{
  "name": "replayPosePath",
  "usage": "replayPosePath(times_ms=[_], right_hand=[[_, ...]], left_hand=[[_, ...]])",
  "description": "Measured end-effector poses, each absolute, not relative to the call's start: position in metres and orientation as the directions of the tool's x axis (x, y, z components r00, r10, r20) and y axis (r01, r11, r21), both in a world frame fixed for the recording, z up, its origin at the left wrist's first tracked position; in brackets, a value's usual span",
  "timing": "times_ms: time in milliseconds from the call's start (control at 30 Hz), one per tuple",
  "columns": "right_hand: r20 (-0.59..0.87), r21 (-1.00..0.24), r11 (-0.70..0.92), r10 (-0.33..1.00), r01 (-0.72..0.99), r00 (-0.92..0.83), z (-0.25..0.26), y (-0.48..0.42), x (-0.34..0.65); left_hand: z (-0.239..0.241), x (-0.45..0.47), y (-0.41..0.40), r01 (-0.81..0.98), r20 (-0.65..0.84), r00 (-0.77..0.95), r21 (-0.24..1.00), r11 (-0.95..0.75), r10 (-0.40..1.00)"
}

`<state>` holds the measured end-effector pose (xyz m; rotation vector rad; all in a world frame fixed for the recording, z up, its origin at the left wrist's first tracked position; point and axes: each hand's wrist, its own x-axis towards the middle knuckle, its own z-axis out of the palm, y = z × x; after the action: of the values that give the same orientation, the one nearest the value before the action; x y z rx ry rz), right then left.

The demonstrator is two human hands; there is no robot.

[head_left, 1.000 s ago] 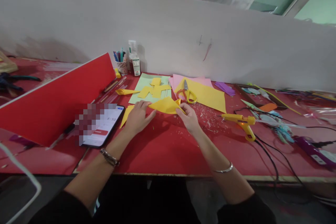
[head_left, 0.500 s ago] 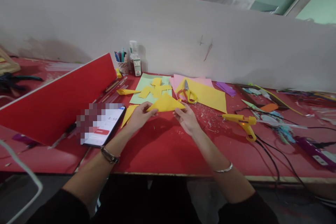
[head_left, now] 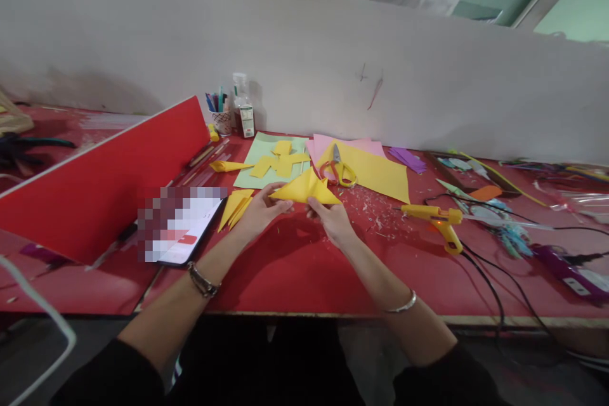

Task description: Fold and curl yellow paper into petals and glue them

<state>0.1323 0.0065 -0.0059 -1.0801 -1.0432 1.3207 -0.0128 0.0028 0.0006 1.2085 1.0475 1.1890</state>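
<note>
The left hand (head_left: 257, 212) and the right hand (head_left: 332, 221) are pinching a folded yellow paper (head_left: 307, 189) above the red desk (head_left: 295, 273). Scissors (head_left: 339, 171) are lying on a yellow sheet (head_left: 375, 172) just behind; a glue gun (head_left: 438, 221) is resting to the right.

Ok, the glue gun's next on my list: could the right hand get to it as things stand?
Probably yes, once it lets go. The right hand is pinching the folded yellow paper; the glue gun lies on its own side, with only bare red table and paper scraps between.
</note>
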Motion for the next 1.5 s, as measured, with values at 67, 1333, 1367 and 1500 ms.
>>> replayPosePath(times_ms=[67,1333,1367,1500], right_hand=[[-0.018,-0.977,-0.014,1.000,-0.213,0.018,-0.008,0.006,0.130],[0.138,-0.980,0.170,0.952,0.100,-0.273,-0.002,0.002,0.136],[0.141,-0.977,0.178,0.950,0.114,-0.280,-0.002,0.002,0.136],[0.150,-0.973,0.192,0.948,0.128,-0.279,-0.002,0.001,0.136]], left_hand=[[0.000,-0.010,0.002,-0.069,0.008,0.170,0.998,0.004,0.985],[-0.002,-0.012,-0.002,0.367,0.339,0.218,0.840,-0.399,0.915],[-0.002,-0.013,-0.002,0.362,0.345,0.243,0.835,-0.415,0.907],[-0.003,-0.013,-0.001,0.322,0.317,0.284,0.858,-0.401,0.905]])
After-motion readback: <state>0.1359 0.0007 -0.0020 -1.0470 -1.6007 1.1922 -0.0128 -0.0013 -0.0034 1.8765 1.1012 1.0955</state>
